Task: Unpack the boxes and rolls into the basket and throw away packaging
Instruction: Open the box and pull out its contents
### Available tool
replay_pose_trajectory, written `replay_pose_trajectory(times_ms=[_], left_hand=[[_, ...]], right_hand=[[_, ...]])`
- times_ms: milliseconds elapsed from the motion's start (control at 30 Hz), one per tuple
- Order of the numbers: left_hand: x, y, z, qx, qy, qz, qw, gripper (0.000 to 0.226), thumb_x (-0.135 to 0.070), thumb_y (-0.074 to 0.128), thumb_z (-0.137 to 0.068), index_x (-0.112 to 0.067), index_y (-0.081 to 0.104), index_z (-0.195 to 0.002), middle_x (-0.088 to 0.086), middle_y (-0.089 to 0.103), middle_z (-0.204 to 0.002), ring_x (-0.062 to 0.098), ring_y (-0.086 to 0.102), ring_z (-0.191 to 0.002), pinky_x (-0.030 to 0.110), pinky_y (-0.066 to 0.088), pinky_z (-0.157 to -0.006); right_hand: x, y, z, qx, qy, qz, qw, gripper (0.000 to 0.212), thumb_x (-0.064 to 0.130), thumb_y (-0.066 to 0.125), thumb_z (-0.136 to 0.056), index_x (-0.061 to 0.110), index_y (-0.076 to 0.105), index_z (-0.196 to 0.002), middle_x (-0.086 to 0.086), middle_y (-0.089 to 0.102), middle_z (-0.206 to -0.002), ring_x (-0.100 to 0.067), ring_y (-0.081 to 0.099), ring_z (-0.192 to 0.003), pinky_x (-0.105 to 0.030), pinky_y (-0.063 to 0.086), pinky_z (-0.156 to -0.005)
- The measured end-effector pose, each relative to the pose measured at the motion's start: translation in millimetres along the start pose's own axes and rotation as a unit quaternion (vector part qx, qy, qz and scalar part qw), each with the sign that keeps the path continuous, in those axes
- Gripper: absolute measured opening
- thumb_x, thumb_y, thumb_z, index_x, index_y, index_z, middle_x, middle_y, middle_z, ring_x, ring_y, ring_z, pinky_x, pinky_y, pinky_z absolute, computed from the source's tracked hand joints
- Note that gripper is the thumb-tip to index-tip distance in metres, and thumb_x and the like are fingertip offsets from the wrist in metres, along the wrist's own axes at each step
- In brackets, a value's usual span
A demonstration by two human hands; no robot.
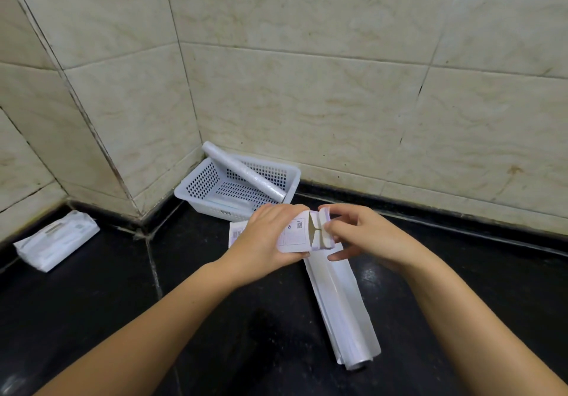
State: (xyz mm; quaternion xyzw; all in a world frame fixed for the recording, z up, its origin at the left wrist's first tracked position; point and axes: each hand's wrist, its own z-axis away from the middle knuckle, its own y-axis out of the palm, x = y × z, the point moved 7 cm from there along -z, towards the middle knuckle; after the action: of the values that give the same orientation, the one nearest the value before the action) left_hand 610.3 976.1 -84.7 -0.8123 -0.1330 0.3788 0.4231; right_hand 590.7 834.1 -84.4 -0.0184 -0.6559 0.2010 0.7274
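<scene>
Landmark: the white perforated basket (196, 186) sat in the corner of the dark tabletop (92, 303), against the tiled wall.
Box: a white carton (293, 237) was held in the air just in front of the basket, its long axis running left to right, its open end facing right.
Left hand: the left hand (269, 235) was clamped around the middle of the carton from above, fingers wrapped over the top and thumb under the lower edge.
Right hand: the right hand (358, 235) was at the open end, its fingertips (330, 228) pinched on the end flap (324, 229), which stood folded outward.
Key relation: the opening lay directly toward the right hand, so that hand was judged the nearer one for drawing out the contents along the carton's long axis, while the left hand steadied it.
Contents: whatever was inside the carton could not be seen.
Roll in basket: 1 pale roll (246, 172) leaned diagonally in the basket, its upper end resting over the back rim.
Roll on tabletop: 1 roll in clear film (341, 309) lay in front of the basket, beneath the carton, its long axis running toward the viewer.
Packet: a white wrapped packet (57, 240) lay well to the left of the basket.
Writing: the carton showed a QR code, a barcode and small print, too small to read; no brand name was legible.
</scene>
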Motion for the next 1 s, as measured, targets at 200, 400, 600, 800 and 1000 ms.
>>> replay_pose_trajectory(times_ms=[200, 400, 600, 800, 1000], left_hand=[[7, -8, 5, -0.007, -0.052, 0.112, 0.992, 0.061, -0.036, 0.075, -0.073, -0.055, 0.036, -0.116, -0.029, 0.046, -0.116, -0.007, 0.04, -0.115, 0.034, 0.037, -0.103], [17, -10, 8, -0.007, -0.08, 0.149, 0.986, 0.065, -0.035, 0.076, -0.072, -0.048, 0.038, -0.122, -0.014, 0.05, -0.127, 0.008, 0.045, -0.12, 0.034, 0.041, -0.103], [13, -8, 7, -0.002, -0.067, 0.136, 0.988, 0.063, -0.042, 0.074, -0.07, -0.06, 0.035, -0.116, -0.02, 0.05, -0.123, 0.01, 0.047, -0.118, 0.034, 0.042, -0.1], [12, -6, 10, 0.019, -0.053, 0.113, 0.992, 0.068, -0.04, 0.075, -0.072, -0.062, 0.03, -0.117, -0.03, 0.04, -0.123, -0.008, 0.04, -0.117, 0.006, 0.034, -0.095], [17, -16, 5, -0.053, -0.073, 0.144, 0.985, 0.066, -0.03, 0.077, -0.073, -0.049, 0.037, -0.121, -0.014, 0.048, -0.125, -0.006, 0.043, -0.116, 0.002, 0.034, -0.094]], right_hand=[[-8, -16, -4, -0.029, -0.022, -0.097, 0.995, 0.03, 0.02, 0.049, -0.077, 0.03, 0.067, -0.099, 0.008, 0.071, -0.095, -0.009, 0.071, -0.085, -0.033, 0.059, -0.067], [-5, -25, 1, -0.208, -0.078, 0.197, 0.955, 0.065, 0.023, 0.062, -0.087, 0.029, 0.029, -0.143, 0.0, 0.048, -0.135, -0.014, 0.049, -0.122, -0.033, 0.042, -0.101], [38, 4, 3, -0.14, -0.189, 0.44, 0.867, 0.033, 0.032, 0.054, -0.091, 0.031, 0.057, -0.124, 0.013, 0.062, -0.123, -0.005, 0.051, -0.12, -0.044, 0.005, -0.117], [52, -18, 2, -0.169, -0.151, 0.295, 0.928, 0.017, 0.029, 0.059, -0.088, 0.028, 0.063, -0.104, 0.013, 0.067, -0.088, -0.004, 0.061, -0.082, -0.021, 0.043, -0.072], [69, 13, 36, -0.356, -0.32, 0.482, 0.734, 0.016, 0.018, 0.067, -0.078, 0.013, 0.066, -0.092, -0.004, 0.064, -0.099, -0.021, 0.055, -0.096, -0.05, 0.031, -0.107]])
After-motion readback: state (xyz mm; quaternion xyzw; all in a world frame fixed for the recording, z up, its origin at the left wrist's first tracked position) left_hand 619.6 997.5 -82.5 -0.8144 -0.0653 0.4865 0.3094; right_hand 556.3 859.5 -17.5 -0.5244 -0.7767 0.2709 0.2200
